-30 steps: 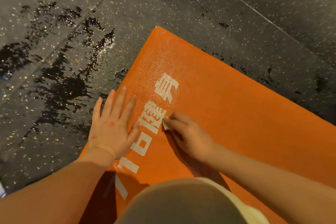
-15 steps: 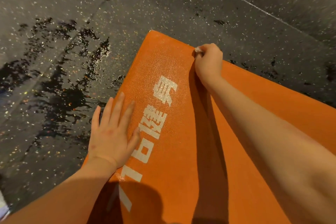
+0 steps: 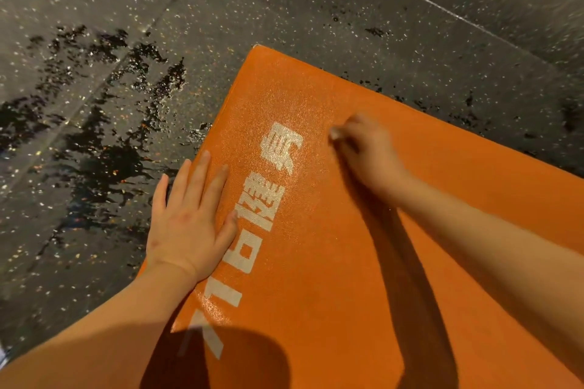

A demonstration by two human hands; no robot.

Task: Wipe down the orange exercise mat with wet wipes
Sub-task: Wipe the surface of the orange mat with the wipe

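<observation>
The flat orange textured exercise mat (image 3: pixel 395 230) lies on the floor in front of you. One corner points away at the top, and the mat fills the lower right of the view. A column of white printed characters (image 3: pixel 281 148) runs along it near its left edge.

Your right hand (image 3: pixel 368 155) sits on the mat just right of the topmost character. Its fingers are curled down, pinching a small bunched white wet wipe (image 3: pixel 334 133) against the surface. The hand is blurred, so you cannot tell how each finger lies. Your right forearm reaches in from the right, low over the mat, with a long dark shadow beside it.

Your left hand (image 3: pixel 189 218) lies palm-down and flat at the mat's left edge, holding nothing. The fingers are straight, slightly spread and pointing away from you. The thumb and forefinger rest on the orange, while the outer fingers reach past the edge over the floor.

Around the mat spreads the dark grey speckled rubber floor (image 3: pixel 284 3). Glossy black wet patches (image 3: pixel 104 167) lie to the left, with smaller ones along the mat's far edge. A thin pale seam (image 3: pixel 442 11) crosses the floor at upper right.
</observation>
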